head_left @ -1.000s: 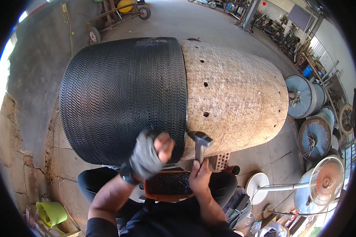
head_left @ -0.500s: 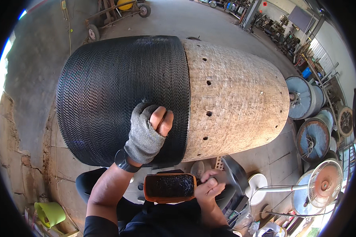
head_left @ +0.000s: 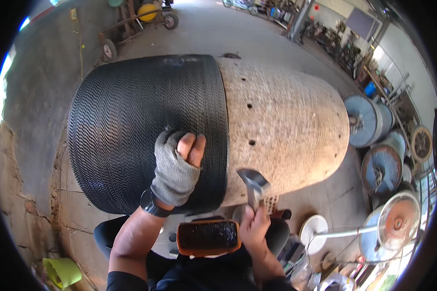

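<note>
A large horizontal drum lies in front of me. Its left part is covered with tight rows of black bristly strip [head_left: 116,126], and its right part is bare pale wood [head_left: 286,121] with dark holes. My left hand [head_left: 177,167], in a grey glove with two fingertips exposed, is closed against the black rows. What its fingers pinch is hidden. My right hand [head_left: 254,227] grips a hammer [head_left: 254,186] by the handle, its metal head raised in front of the wood's lower edge. Between my forearms, an orange-rimmed box [head_left: 209,252] holds small, shiny dark pieces, perhaps nails.
At the right stand a fan [head_left: 398,218] with a round white base [head_left: 313,234] and several blue-grey spools [head_left: 361,121]. A lime-green bucket [head_left: 63,271] lies at lower left. A wheeled cart [head_left: 131,24] is beyond the drum, by the grey wall.
My right hand has brought the hammer leftward and up, from beside the box to in front of the wood. My left hand stays closed at the black rows. The view has shifted slightly.
</note>
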A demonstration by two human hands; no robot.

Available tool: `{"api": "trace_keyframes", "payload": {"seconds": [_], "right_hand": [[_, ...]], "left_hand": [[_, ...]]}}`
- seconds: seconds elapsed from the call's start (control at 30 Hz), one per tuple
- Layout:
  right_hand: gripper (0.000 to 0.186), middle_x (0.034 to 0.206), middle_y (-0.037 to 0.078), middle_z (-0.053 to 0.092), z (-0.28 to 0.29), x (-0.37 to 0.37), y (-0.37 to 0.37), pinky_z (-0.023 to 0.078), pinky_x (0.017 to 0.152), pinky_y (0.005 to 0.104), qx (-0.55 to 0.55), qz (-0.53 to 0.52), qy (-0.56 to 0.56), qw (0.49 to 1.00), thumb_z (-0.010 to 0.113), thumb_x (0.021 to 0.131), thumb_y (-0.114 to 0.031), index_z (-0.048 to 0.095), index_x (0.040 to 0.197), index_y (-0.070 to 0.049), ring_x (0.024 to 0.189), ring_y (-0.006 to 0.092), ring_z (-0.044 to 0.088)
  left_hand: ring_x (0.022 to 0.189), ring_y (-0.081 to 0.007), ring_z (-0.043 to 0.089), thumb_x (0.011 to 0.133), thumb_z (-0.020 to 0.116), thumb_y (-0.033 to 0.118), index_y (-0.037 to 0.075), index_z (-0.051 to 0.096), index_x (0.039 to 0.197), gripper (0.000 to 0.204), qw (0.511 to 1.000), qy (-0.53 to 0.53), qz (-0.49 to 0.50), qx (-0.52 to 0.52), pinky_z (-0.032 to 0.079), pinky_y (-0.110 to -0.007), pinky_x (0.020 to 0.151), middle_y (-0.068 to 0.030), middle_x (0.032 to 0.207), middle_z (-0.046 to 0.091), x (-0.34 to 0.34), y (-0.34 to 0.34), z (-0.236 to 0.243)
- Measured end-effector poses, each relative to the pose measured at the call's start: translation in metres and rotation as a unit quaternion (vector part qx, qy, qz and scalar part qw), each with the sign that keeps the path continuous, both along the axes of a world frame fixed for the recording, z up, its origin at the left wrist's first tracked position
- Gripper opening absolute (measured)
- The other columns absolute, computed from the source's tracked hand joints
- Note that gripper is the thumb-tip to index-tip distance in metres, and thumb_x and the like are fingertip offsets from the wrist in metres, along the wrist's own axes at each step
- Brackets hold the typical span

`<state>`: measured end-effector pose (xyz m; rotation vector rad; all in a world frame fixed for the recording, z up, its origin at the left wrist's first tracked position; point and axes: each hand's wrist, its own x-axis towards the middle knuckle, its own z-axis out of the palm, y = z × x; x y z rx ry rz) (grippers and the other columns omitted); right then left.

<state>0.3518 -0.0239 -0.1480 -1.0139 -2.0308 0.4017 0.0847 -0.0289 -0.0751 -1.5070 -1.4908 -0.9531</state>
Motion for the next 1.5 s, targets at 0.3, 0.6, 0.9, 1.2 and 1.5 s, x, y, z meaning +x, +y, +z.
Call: {"api": "trace_keyframes", "payload": {"seconds": [0.3,0.6,0.9,1.2,1.5], "right_hand": [[0.022,0.071,0.02,0.06,0.007,0.003,-0.01,0.048,0.053,0.042,-0.001,-0.008,0.06,0.998,0.055,0.101,-0.016,0.053,0.106,0.005,0.061,0.0369,0.063],[0.019,0.073,0.025,0.062,-0.008,0.029,-0.039,0.048,0.054,0.0493,-0.069,0.013,0.116,0.991,0.058,0.1,-0.015,0.055,0.106,0.002,0.064,0.0475,0.062],[0.017,0.075,0.023,0.061,-0.037,0.047,-0.048,0.049,0.057,0.0441,-0.085,0.021,0.088,0.992,0.055,0.103,-0.016,0.054,0.107,0.0,0.067,0.0455,0.063],[0.022,0.08,0.025,0.065,-0.034,0.044,-0.036,0.051,0.061,0.0518,-0.085,0.026,0.082,0.993,0.06,0.1,-0.017,0.055,0.114,0.0,0.072,0.0477,0.064],[0.026,0.083,0.023,0.067,-0.013,0.039,-0.024,0.053,0.061,0.0487,-0.02,0.048,0.084,0.995,0.062,0.099,-0.015,0.055,0.117,0.002,0.07,0.0437,0.067]], "left_hand": [[0.094,-0.0299,0.061,0.08,0.071,0.008,0.008,0.068,0.111,0.031,1.0,-0.009,0.007,-0.012,0.049,-0.053,0.093,-0.0085,0.107,0.056,0.002,0.004,0.004],[0.095,-0.0297,0.059,0.082,0.068,0.005,0.008,0.064,0.118,0.036,0.994,-0.034,0.071,-0.071,0.048,-0.046,0.082,-0.0106,0.107,0.057,0.01,-0.004,0.015],[0.083,-0.0263,0.059,0.08,0.065,-0.006,0.009,0.051,0.141,0.064,0.977,-0.139,-0.134,-0.089,0.046,-0.046,0.082,-0.0046,0.089,0.061,0.107,-0.037,-0.051],[0.058,-0.0162,0.055,0.088,0.062,0.003,0.009,0.041,0.148,0.064,0.946,-0.249,-0.155,-0.139,0.042,-0.033,0.052,0.0007,0.07,0.052,0.116,-0.032,-0.034],[0.088,-0.0253,0.059,0.074,0.07,-0.003,0.002,0.046,0.142,0.073,0.959,-0.236,-0.049,-0.147,0.046,-0.042,0.084,-0.0029,0.089,0.065,0.126,-0.033,-0.027]]}}
